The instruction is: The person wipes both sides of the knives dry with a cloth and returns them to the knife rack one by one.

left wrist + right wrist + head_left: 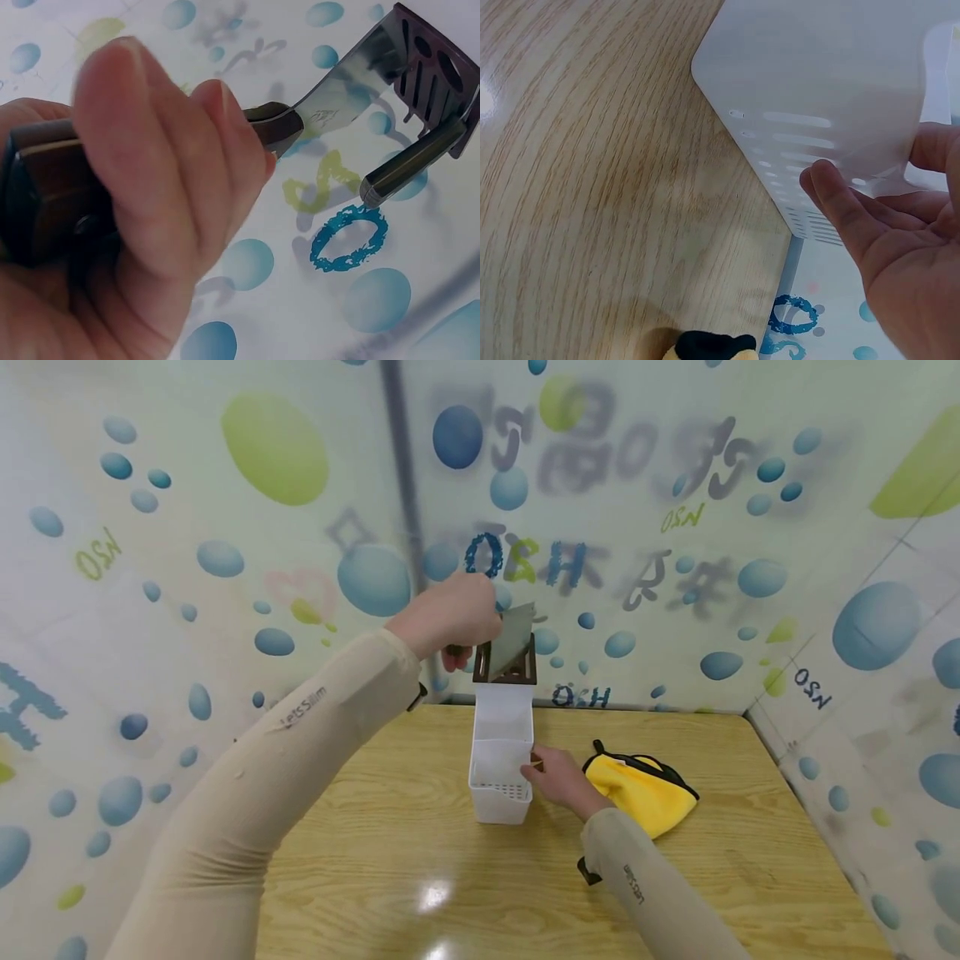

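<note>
A white plastic knife holder (501,764) with vent slots stands upright on the wooden table. A brown slotted top (517,675) sits at its upper rear. My left hand (459,614) grips the dark wooden handle (60,187) of a cleaver, fingers wrapped round it. The broad cleaver blade (513,639) is at the slotted top; how deep it sits cannot be told. Beside it, a dark bar-like piece (412,161) juts from the top. My right hand (561,778) holds the holder's right side low down, thumb at the wall's edge and fingers along the outer face (810,82).
A yellow cloth (645,789) with black trim lies on the table (390,860) right of the holder. A patterned wall covering (630,602) with blue and green spots rises behind the table and along both sides.
</note>
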Demonstrator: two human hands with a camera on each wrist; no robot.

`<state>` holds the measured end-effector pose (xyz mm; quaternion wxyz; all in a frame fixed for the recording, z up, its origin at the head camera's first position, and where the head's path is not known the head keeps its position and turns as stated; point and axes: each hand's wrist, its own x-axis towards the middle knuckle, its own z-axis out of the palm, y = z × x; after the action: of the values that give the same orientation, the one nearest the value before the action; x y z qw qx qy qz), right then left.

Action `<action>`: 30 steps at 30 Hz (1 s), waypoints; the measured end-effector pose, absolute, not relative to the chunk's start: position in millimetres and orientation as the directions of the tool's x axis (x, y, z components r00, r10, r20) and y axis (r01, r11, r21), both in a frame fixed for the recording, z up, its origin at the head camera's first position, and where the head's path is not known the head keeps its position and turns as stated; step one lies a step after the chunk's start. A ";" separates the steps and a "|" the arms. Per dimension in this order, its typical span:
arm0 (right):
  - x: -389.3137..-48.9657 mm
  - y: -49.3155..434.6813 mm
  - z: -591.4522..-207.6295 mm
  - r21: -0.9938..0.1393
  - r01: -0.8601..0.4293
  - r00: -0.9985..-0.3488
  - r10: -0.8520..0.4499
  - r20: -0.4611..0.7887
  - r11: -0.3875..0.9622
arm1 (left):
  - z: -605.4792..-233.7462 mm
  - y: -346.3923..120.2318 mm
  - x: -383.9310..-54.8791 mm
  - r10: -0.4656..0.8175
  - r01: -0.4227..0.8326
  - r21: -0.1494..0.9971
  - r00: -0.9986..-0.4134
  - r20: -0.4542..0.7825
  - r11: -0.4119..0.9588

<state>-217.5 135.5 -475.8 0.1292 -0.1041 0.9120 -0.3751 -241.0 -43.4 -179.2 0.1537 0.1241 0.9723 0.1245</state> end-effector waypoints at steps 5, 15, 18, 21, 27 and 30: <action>-216.5 134.6 -474.3 -0.714 -0.090 -0.945 -0.287 -0.160 0.694 | -175.0 -44.0 -242.2 0.269 0.199 0.250 -0.920 -0.286 0.948; -215.5 133.0 -472.5 -0.713 -0.091 -0.947 -0.282 -0.155 0.695 | -178.3 -42.6 -231.3 0.311 0.293 0.173 -0.947 -0.085 0.940; -215.2 132.5 -472.9 -0.719 -0.080 -0.947 -0.277 -0.161 0.690 | -181.3 -42.8 -229.7 0.335 0.334 0.163 -0.942 0.023 0.928; -214.2 132.2 -472.7 -0.725 -0.076 -0.948 -0.275 -0.161 0.685 | -183.5 -42.2 -229.6 0.338 0.351 0.169 -0.936 0.103 0.921; -212.8 131.6 -471.7 -0.724 -0.058 -0.948 -0.265 -0.175 0.687 | -187.0 -40.4 -232.9 0.353 0.392 0.139 -0.904 0.243 0.909; -212.5 131.6 -471.2 -0.726 -0.057 -0.949 -0.264 -0.174 0.686 | -190.3 -40.7 -235.3 0.373 0.425 0.112 -0.871 0.321 0.898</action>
<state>-212.5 131.6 -471.2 0.1336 -0.0885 0.9083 -0.3864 -235.3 -40.7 -190.3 -0.1472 0.2071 0.9630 0.0897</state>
